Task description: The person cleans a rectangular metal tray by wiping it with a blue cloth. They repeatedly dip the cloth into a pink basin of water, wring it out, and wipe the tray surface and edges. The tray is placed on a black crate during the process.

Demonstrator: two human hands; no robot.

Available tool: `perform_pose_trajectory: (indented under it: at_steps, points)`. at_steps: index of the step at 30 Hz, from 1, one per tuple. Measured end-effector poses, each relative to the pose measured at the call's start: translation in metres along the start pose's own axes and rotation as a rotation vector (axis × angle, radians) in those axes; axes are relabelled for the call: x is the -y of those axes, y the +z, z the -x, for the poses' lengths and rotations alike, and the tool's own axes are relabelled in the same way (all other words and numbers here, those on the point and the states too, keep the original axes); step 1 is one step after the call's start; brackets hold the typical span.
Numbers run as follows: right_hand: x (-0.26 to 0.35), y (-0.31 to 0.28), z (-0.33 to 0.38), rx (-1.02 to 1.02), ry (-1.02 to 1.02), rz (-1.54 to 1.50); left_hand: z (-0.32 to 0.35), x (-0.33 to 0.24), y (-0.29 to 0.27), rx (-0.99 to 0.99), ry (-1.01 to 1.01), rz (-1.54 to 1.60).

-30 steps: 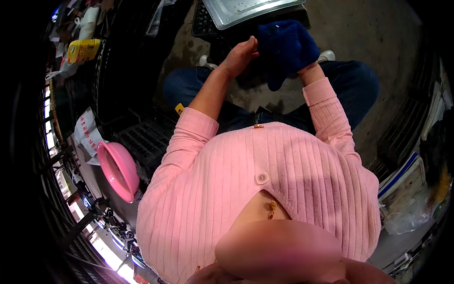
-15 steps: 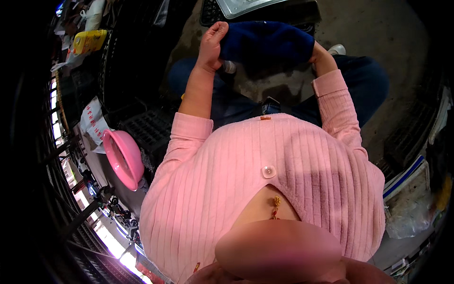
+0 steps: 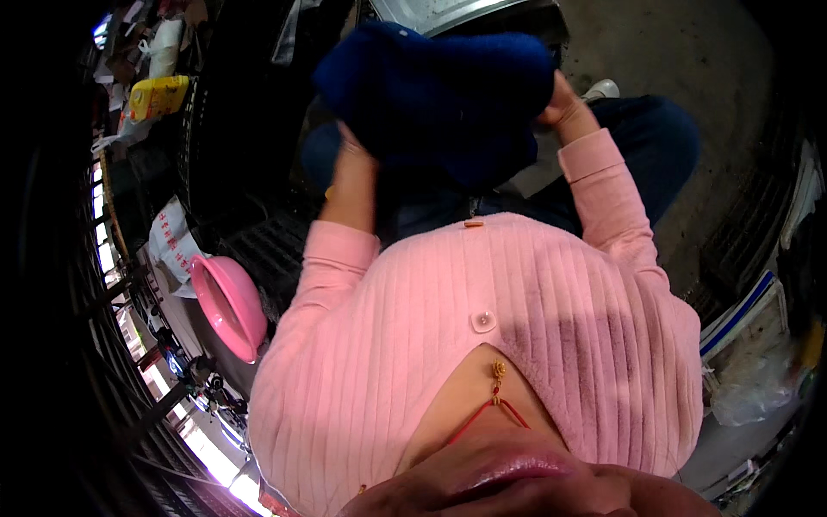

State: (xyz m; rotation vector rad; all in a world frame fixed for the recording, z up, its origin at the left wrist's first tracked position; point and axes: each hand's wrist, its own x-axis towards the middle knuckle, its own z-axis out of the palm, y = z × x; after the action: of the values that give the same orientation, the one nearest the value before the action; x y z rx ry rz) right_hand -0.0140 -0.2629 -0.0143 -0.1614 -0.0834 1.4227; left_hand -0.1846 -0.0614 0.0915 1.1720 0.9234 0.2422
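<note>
Fuzzy, floppy dark-blue cloth (image 3: pixel 439 99) just flared wider above the jeans-clad legs (image 3: pixel 655 159), so probably mid-unfolding. Hands are apart: right hand (image 3: pixel 558 105) grips its edge, left hand (image 3: pixel 348 143) mostly hidden, can't tell its grip.

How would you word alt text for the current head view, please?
A dark blue cloth is held up between a person's right hand and mostly hidden left hand. A silver tray shows at the top edge, a pink basin at left.
</note>
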Motion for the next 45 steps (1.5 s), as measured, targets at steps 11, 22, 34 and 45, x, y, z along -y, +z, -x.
perform_pose_trajectory:
  at_steps: [11,22,34,45]
  points:
    - [-0.020,-0.033,-0.026,-0.440,-0.072,0.103,-0.004,0.062,-0.034,0.442,-0.423,0.499]
    - [-0.010,-0.022,-0.004,-0.687,-0.032,0.629,-0.008,0.058,-0.035,0.620,-0.408,0.775]
    - [0.018,0.009,-0.005,-0.276,-0.197,0.243,-0.021,0.040,-0.020,0.530,-0.485,0.408]
    - [0.032,0.031,0.004,-0.296,-0.344,0.526,-0.012,0.016,-0.040,0.518,-0.217,0.280]
